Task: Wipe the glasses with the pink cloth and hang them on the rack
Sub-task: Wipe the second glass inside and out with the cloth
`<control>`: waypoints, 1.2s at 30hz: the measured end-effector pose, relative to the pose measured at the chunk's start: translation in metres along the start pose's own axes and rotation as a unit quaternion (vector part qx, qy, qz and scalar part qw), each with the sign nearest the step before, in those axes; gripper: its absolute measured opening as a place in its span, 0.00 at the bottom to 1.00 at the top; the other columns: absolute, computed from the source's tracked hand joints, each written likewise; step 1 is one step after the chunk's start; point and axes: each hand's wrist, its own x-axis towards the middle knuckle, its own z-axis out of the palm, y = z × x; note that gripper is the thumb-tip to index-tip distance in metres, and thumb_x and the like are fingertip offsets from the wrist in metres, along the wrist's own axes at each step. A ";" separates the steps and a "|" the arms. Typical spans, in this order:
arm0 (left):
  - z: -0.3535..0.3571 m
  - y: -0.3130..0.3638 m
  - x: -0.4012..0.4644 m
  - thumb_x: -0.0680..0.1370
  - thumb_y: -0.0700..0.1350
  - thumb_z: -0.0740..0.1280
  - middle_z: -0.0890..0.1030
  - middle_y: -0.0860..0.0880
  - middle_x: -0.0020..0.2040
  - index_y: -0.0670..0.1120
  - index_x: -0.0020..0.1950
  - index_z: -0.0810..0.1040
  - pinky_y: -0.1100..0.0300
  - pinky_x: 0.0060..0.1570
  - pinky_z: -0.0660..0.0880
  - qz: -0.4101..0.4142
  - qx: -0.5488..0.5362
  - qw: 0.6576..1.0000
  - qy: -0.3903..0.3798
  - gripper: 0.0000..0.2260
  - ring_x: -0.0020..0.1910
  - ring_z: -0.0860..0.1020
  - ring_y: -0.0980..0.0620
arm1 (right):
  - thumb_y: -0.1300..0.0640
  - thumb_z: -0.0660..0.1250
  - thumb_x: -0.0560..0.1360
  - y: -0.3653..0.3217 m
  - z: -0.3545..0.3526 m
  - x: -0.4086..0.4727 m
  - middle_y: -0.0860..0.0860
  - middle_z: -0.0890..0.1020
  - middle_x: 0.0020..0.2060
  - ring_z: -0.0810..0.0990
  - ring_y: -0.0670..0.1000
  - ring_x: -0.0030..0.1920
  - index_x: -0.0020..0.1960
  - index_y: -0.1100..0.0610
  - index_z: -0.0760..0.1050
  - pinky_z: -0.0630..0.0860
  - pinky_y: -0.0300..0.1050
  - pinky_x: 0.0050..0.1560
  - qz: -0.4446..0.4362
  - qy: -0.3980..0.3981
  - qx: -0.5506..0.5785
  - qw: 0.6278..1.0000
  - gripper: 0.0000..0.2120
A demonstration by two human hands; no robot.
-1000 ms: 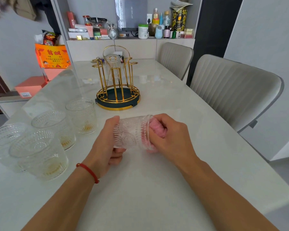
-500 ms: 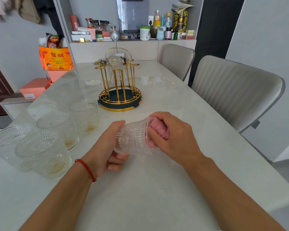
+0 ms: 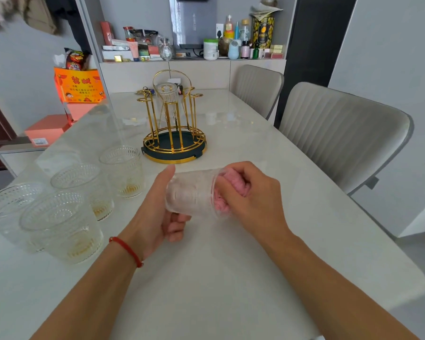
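My left hand [image 3: 158, 217] grips a clear patterned glass [image 3: 190, 192] lying sideways just above the table, its mouth to the right. My right hand [image 3: 250, 195] holds the pink cloth [image 3: 231, 190] and pushes it into the glass's mouth. Behind them stands the gold wire rack [image 3: 173, 133] on its dark round base, with one glass [image 3: 167, 94] hung upside down on a far peg. Several more patterned glasses stand upright at the left, the nearest to the rack being one [image 3: 122, 170] with a yellowish trace at the bottom.
The white table [image 3: 231, 278] stretches forward. Two grey chairs [image 3: 341, 138] line its right side. Orange boxes [image 3: 79, 87] stand beyond the far left edge. A shelf of bottles and boxes [image 3: 211, 49] runs along the back wall.
Both hands turned the glass and worked the cloth inside its mouth. My left thumb lifted off the glass and now points up. The view shifted slightly.
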 end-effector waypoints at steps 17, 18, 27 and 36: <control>-0.001 -0.003 0.002 0.78 0.70 0.54 0.57 0.50 0.30 0.52 0.34 0.59 0.67 0.26 0.50 -0.057 0.040 0.997 0.024 0.24 0.27 0.51 0.52 | 0.53 0.72 0.76 0.004 -0.011 0.001 0.45 0.84 0.49 0.82 0.46 0.49 0.58 0.55 0.79 0.79 0.45 0.53 -0.118 -0.070 -0.095 0.986 0.12; -0.003 -0.003 0.002 0.77 0.70 0.54 0.57 0.50 0.30 0.52 0.34 0.58 0.68 0.26 0.49 -0.075 0.057 0.996 0.009 0.24 0.27 0.50 0.53 | 0.53 0.72 0.77 0.004 -0.012 0.002 0.45 0.84 0.53 0.82 0.47 0.52 0.60 0.55 0.78 0.79 0.50 0.54 -0.144 -0.075 -0.112 0.980 0.13; -0.016 0.003 -0.001 0.77 0.70 0.56 0.55 0.51 0.30 0.52 0.38 0.58 0.69 0.24 0.49 -0.143 0.066 0.987 -0.040 0.23 0.24 0.49 0.54 | 0.53 0.72 0.78 0.006 -0.007 -0.002 0.45 0.84 0.55 0.81 0.46 0.51 0.63 0.51 0.74 0.80 0.51 0.42 -0.255 -0.047 -0.181 0.949 0.15; -0.005 0.007 0.002 0.71 0.62 0.75 0.60 0.50 0.32 0.50 0.36 0.76 0.61 0.27 0.63 0.063 -0.155 0.986 0.000 0.18 0.28 0.59 0.53 | 0.54 0.76 0.74 0.008 -0.002 0.002 0.44 0.83 0.58 0.82 0.47 0.58 0.66 0.50 0.76 0.81 0.50 0.58 0.010 -0.046 0.064 0.997 0.22</control>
